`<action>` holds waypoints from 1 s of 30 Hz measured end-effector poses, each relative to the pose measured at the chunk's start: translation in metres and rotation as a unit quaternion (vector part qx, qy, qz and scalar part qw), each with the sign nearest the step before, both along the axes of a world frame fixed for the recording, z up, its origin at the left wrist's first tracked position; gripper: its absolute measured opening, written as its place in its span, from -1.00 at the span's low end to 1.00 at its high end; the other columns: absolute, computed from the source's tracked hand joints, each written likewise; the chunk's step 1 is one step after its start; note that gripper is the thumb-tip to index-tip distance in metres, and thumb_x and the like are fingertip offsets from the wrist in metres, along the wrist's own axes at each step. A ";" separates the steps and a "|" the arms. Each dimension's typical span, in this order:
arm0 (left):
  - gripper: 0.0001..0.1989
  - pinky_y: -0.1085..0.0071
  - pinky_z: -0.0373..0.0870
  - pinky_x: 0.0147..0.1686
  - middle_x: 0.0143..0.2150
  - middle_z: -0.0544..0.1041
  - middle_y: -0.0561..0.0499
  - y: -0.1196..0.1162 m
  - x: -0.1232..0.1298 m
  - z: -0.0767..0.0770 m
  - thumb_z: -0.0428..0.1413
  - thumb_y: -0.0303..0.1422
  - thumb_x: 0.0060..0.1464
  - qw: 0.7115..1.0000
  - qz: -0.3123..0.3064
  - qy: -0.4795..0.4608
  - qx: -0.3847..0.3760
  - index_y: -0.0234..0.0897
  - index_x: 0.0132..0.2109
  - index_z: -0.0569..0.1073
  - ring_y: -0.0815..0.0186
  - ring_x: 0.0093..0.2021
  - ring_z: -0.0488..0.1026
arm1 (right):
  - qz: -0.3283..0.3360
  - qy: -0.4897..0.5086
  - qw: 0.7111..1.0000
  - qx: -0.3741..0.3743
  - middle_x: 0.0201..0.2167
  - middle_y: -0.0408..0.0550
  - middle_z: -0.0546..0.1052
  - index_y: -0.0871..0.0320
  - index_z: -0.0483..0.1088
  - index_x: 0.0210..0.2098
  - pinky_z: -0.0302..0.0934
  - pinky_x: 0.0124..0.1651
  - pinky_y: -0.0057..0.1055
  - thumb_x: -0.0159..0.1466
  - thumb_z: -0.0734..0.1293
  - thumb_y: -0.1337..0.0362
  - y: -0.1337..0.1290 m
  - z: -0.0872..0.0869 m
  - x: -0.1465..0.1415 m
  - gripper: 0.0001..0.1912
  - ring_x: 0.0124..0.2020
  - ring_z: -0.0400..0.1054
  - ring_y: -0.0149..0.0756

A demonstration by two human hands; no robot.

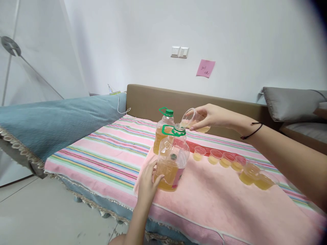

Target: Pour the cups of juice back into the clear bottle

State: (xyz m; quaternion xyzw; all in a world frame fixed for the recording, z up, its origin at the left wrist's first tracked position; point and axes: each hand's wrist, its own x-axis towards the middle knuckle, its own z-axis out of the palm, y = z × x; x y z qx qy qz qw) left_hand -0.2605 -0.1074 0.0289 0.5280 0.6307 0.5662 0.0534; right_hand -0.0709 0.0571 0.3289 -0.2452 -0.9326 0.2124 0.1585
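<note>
My left hand (149,180) is wrapped round the lower left side of a clear jug (167,170) of yellow liquid, which has an uncapped neck and a green handle. Tilted over that neck is a clear plastic cup (190,117) with pale liquid in it, held in the fingers of my right hand (206,117). Behind stands a second jug (159,136) with a green cap on. To the right, several clear cups (215,156) with yellow liquid stand in a row.
A pink cloth (217,197) and a striped cover (102,153) lie under the things. Behind runs a brown headboard (148,98). Blue fabric (63,119) drapes at the left; a grey pillow (291,103) lies at the right.
</note>
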 end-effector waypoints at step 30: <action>-0.46 0.19 0.42 -0.04 0.12 0.47 -0.08 0.000 -0.001 -0.003 0.18 -0.30 0.16 1.000 -0.006 0.010 -0.002 -0.09 0.25 0.25 0.15 0.03 0.44 | 0.060 -0.157 0.969 0.184 -0.46 -0.19 0.53 -0.02 0.57 -0.28 0.18 -0.36 -0.31 -0.04 0.53 -0.04 -0.008 0.037 -0.030 -0.61 -0.42 0.38 -0.24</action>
